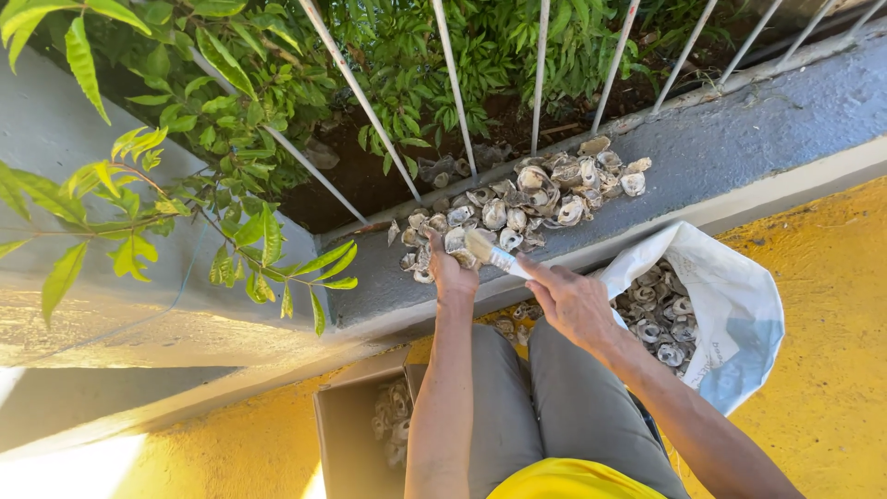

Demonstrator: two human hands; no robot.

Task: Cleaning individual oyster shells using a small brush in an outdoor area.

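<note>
My left hand reaches to the grey concrete ledge and grips an oyster shell at the near edge of a long pile of oyster shells. My right hand holds a knife by its pale handle, the blade pointing at the shell in my left hand. Both forearms stretch out over my grey trousers.
A white sack holding more shells lies open on the yellow floor at the right. A cardboard box with shells sits at lower left. White railing bars and leafy plants stand behind the ledge.
</note>
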